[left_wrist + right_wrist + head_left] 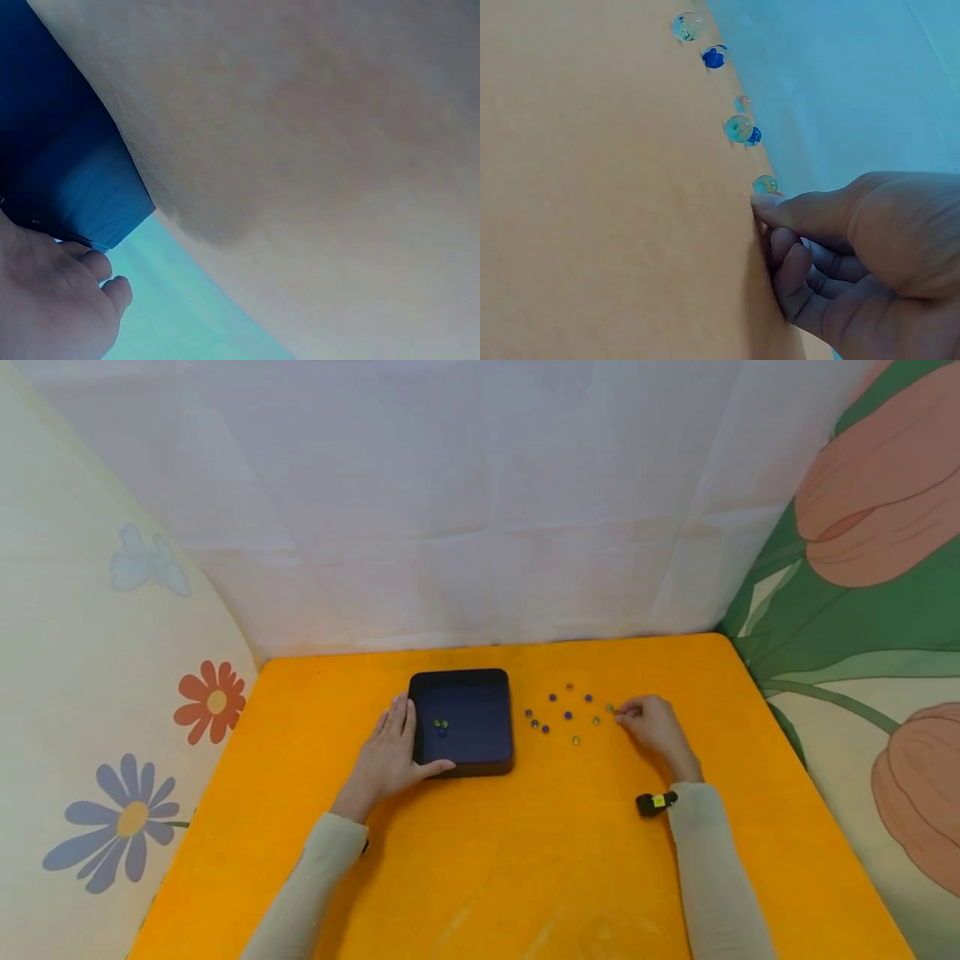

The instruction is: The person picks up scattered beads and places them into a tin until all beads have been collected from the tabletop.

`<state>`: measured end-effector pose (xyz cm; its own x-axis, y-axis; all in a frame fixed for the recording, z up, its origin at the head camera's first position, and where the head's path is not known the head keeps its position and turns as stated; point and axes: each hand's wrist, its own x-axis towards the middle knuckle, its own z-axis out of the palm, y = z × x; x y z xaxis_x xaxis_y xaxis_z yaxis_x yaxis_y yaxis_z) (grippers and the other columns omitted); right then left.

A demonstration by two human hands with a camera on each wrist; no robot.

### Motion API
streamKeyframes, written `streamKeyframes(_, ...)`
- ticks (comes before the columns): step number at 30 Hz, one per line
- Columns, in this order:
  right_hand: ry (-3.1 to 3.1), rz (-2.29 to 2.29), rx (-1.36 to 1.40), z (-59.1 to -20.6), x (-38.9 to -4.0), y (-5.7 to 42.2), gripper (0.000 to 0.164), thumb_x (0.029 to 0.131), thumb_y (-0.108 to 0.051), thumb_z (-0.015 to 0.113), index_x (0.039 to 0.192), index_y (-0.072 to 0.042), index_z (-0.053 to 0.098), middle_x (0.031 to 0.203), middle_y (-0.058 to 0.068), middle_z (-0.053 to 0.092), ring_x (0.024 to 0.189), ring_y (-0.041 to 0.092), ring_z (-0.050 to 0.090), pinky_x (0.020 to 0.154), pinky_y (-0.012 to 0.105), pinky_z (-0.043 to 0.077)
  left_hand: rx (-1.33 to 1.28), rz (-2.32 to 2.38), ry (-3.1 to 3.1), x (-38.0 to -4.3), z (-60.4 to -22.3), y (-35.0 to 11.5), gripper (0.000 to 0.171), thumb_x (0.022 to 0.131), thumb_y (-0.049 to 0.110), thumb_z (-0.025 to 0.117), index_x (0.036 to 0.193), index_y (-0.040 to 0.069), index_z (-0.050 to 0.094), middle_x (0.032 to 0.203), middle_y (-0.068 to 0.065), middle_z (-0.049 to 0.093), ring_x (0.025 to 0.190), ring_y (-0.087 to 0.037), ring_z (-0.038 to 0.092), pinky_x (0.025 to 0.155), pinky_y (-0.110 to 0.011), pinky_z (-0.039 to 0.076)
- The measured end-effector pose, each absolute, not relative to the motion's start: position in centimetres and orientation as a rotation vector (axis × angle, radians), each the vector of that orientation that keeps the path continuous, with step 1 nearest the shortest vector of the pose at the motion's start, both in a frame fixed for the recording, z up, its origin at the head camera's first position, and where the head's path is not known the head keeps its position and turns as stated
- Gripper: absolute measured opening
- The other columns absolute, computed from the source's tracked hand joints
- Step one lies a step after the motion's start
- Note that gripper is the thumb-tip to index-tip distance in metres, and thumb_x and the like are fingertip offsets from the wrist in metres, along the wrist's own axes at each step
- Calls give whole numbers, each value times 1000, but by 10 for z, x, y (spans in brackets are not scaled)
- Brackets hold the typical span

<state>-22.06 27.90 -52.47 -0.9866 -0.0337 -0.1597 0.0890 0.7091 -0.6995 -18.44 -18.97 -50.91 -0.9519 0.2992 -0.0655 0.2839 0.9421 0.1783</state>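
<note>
A dark square tray (468, 768) stands on the table with a few green and blue marbles (442, 732) inside. My left hand (386, 760) rests against its left side, fingers straight along the wall and thumb over the front rim. In the left wrist view, the tray (67, 150) shows beyond the hand (56, 300). To the right of the tray, several loose glass marbles (567, 716) lie scattered, blue, clear and amber. At their right edge my right hand (656, 727) pinches a small reddish marble (776, 194), mostly hidden by the thumb. A clear marble (765, 184) lies just beyond the fingertips.
An orange cloth covers the table (487, 860). A white curtain (465, 527) hangs behind it, with flower-printed cloths (862, 635) at the sides. A black strap device with a yellow tag (656, 803) is at the right wrist.
</note>
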Motion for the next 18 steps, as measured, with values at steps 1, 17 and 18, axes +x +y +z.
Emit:
streamKeyframes(1,2755,-1144,45,-524,-221,279,24,104,-19,67,111,3,76,110,22,75,91,28,67,80,37,57,452,257,3007,-184,-509,-190,137,81,92,55,168,-2,7,177,-23,-2,166,-39,6,135,-55,14)
streamKeyframes(17,2748,-1208,66,-513,-220,272,26,105,-22,67,114,0,76,116,22,75,100,32,69,88,44,58,458,254,3003,-184,-509,-190,138,80,94,53,168,-2,4,177,-22,-3,166,-39,5,135,-55,13)
streamKeyframes(18,2749,-1214,65,-511,-220,271,25,105,-22,67,114,0,76,116,21,75,100,32,68,88,45,58,456,256,3002,-184,-509,-190,138,80,94,54,168,-2,4,177,-22,-2,166,-39,5,135,-55,14)
